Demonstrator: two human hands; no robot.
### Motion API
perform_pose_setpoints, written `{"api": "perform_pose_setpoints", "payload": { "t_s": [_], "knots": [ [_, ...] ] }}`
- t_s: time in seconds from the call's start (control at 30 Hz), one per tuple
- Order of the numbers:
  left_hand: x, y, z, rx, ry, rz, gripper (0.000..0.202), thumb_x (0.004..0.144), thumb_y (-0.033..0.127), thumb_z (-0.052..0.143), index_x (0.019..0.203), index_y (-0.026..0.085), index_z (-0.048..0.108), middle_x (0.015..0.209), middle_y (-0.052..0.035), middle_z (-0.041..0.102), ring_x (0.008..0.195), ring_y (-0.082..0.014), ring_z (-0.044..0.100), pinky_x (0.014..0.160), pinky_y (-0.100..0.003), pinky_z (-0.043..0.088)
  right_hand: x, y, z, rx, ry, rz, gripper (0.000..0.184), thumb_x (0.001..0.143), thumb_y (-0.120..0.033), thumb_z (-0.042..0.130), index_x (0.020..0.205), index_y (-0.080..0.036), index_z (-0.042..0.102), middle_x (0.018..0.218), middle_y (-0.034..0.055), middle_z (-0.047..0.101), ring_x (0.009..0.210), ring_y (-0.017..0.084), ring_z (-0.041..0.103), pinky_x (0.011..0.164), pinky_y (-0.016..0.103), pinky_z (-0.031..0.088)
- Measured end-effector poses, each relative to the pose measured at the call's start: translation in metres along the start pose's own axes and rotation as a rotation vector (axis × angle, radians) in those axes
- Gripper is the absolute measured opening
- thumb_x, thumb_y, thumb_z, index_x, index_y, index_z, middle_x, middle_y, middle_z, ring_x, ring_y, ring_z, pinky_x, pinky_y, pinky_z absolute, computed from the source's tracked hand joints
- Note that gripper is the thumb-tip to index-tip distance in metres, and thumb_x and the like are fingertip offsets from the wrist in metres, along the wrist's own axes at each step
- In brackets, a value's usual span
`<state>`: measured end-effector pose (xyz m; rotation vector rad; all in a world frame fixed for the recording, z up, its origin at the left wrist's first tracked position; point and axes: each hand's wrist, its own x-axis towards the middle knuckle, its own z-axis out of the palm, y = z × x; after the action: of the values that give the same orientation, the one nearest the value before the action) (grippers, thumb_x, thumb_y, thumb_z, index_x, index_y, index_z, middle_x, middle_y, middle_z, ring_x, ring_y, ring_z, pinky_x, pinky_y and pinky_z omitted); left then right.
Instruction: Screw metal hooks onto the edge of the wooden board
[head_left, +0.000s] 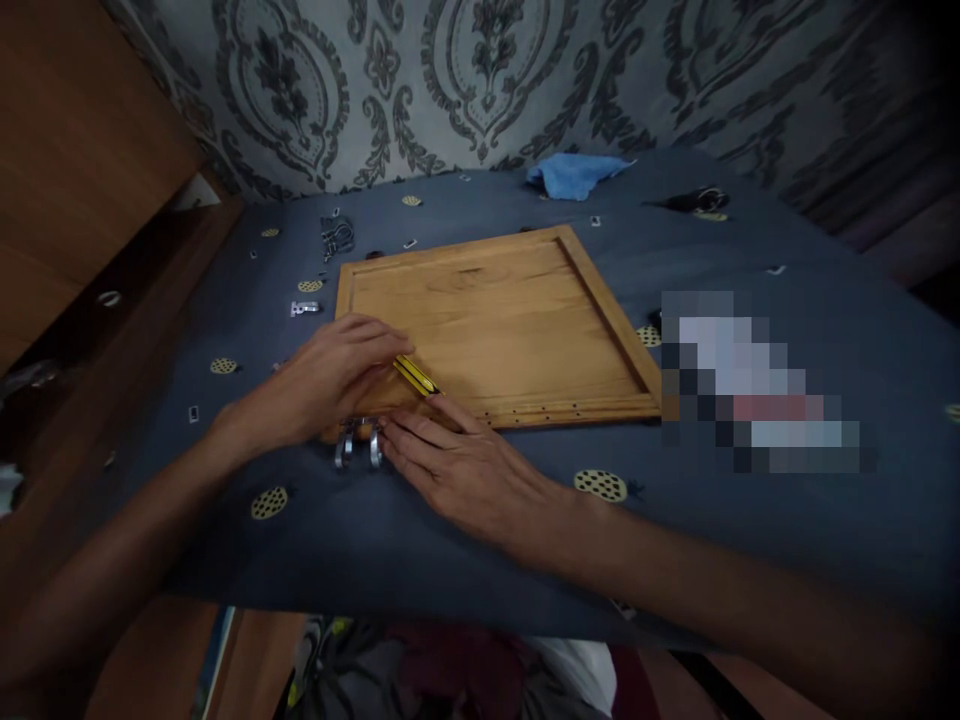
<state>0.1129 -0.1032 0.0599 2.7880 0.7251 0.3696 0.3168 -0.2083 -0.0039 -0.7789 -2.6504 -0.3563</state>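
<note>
A wooden panel point(480, 310) with a raised frame, like a cabinet door, lies flat on the blue sheet. My left hand point(330, 375) is over its near left corner, fingers curled at the upper end of a slim yellow-and-black tool point(415, 376); the tool's exact kind is unclear. The index finger of my right hand point(465, 470) reaches the tool's lower end. My other right fingertips press against a shiny metal hinge point(360, 445) with curved arms, at the panel's near edge. Both thumbs are mostly hidden. Several small dark holes line that edge.
A loose metal fitting point(306, 309) and a dark coiled item point(337, 236) lie left of the panel. Behind it are a blue cloth point(577, 176) and a black object point(697, 200). A pixelated item point(757, 385) is on the right. Wooden furniture point(97, 150) borders the left.
</note>
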Motion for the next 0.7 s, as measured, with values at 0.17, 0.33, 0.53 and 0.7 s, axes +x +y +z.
{"api": "perform_pose_setpoints", "payload": {
  "t_s": [0.17,0.33,0.53,0.7],
  "knots": [
    [0.016,-0.017,0.008,0.005,-0.194,0.001,0.029,0.103,0.027,0.048,0.118,0.021,0.072,0.115,-0.0093,0.072,0.109,-0.0258,0.064,0.096,-0.041,0.050,0.001,0.000,0.002,-0.070,0.009,-0.002,0.034,0.105,-0.009,0.048,0.132,-0.007,0.068,0.135,0.0126,0.073,0.127,0.023,0.065,0.114,0.044,0.051],
    [0.008,-0.021,0.004,-0.041,-0.181,-0.041,0.025,0.102,0.035,0.053,0.105,0.019,0.072,0.096,-0.0063,0.068,0.093,-0.0227,0.062,0.082,-0.035,0.048,0.000,-0.001,0.006,-0.047,0.035,-0.017,0.035,0.103,-0.009,0.051,0.133,-0.001,0.067,0.134,0.0162,0.073,0.125,0.026,0.066,0.111,0.046,0.053],
    [-0.012,-0.022,-0.012,-0.275,0.037,-0.243,0.033,0.094,0.054,0.068,0.091,0.022,0.071,0.085,-0.0013,0.069,0.079,-0.0190,0.063,0.073,-0.033,0.051,0.000,-0.002,0.004,-0.042,0.007,0.006,0.037,0.101,-0.007,0.051,0.136,-0.002,0.064,0.137,0.0174,0.071,0.129,0.026,0.064,0.110,0.045,0.052],
    [-0.033,0.002,-0.025,-0.417,0.541,-0.399,0.029,0.079,0.045,0.089,0.092,0.025,0.074,0.089,0.0020,0.074,0.075,-0.0158,0.066,0.067,-0.032,0.056,-0.002,-0.003,0.006,-0.021,0.020,0.009,0.037,0.101,-0.009,0.052,0.136,-0.003,0.064,0.138,0.0157,0.071,0.130,0.026,0.063,0.113,0.042,0.051]
  ]
}}
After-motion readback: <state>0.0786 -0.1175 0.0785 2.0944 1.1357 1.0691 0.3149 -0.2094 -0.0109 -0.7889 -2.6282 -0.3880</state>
